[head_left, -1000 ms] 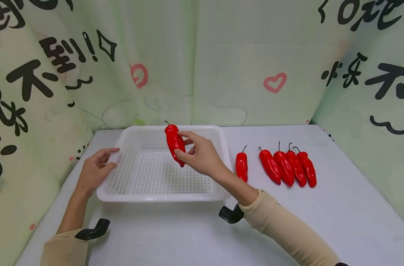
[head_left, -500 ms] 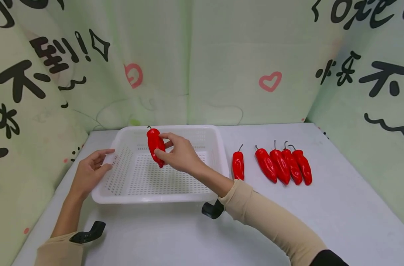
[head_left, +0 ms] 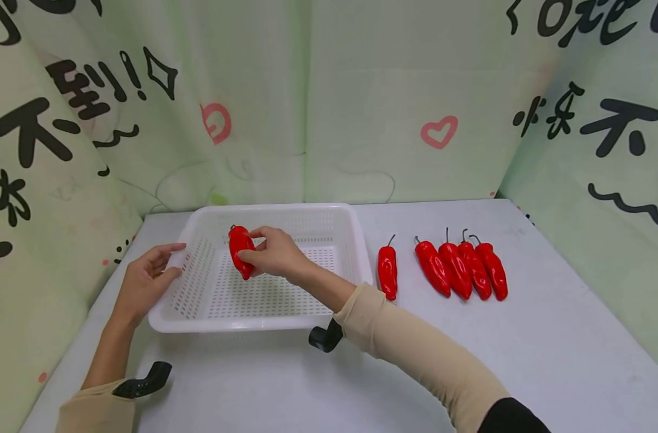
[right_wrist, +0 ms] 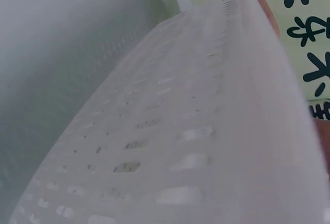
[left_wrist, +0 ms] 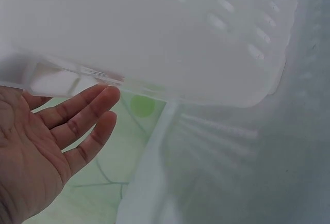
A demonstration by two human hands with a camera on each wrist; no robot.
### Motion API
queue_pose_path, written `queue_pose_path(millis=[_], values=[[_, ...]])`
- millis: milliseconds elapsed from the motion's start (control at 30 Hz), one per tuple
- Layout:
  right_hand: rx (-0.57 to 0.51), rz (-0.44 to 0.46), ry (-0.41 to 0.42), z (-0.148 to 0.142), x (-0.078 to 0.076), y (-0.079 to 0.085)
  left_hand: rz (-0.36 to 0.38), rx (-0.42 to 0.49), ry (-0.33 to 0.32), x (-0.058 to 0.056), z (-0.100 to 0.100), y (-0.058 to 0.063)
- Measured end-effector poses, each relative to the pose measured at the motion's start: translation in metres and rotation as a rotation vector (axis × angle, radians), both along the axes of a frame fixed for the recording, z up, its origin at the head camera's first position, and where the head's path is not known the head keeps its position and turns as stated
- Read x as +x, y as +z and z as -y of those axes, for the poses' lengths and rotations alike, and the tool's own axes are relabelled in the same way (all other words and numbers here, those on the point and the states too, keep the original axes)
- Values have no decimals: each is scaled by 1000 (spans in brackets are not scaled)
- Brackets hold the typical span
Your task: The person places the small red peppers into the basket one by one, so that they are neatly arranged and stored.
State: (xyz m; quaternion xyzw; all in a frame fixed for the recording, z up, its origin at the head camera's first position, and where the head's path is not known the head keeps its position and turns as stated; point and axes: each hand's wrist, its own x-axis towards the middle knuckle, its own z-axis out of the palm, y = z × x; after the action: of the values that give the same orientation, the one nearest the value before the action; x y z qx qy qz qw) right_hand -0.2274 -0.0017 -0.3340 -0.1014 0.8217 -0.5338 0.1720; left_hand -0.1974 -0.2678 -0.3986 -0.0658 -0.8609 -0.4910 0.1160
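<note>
Here | right hand point(head_left: 275, 252) pinches red pepper point(head_left: 239, 248) | long axis slanted, stem point(head_left: 233, 227) upper-left

The right hand point(head_left: 275, 252) pinched a red pepper point(head_left: 237, 243) over the left half of a white basket point(head_left: 242, 326), while the left hand point(head_left: 147, 281) touched its left rim. On the table point(head_left: 442, 349), a single pepper point(head_left: 387, 270) lay just right of the basket, and four peppers point(head_left: 455, 272) farther right.

Left sleeve point(head_left: 96, 414): beige; glossy bent black piece point(head_left: 145, 382) at cuff.
Right sleeve point(head_left: 415, 349): beige, creased; similar black piece point(head_left: 326, 337) at cuff, black section point(head_left: 512, 417) farther up.
</note>
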Motion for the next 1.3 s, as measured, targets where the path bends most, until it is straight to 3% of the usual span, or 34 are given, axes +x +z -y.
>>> queue_pose_path(millis=[300,700,1067,1300], values=[[4,37,-11,12,0,-11,4,-14,5,0,1,-1],[52,-18,1,8,3,-10,12,-45,15,-1,-1,0],[-23,-78,10,-17,14,1,-2,-44,11,0,-3,0],[-36,-172,6,-43,27,4,2,-69,21,-1,-2,0]])
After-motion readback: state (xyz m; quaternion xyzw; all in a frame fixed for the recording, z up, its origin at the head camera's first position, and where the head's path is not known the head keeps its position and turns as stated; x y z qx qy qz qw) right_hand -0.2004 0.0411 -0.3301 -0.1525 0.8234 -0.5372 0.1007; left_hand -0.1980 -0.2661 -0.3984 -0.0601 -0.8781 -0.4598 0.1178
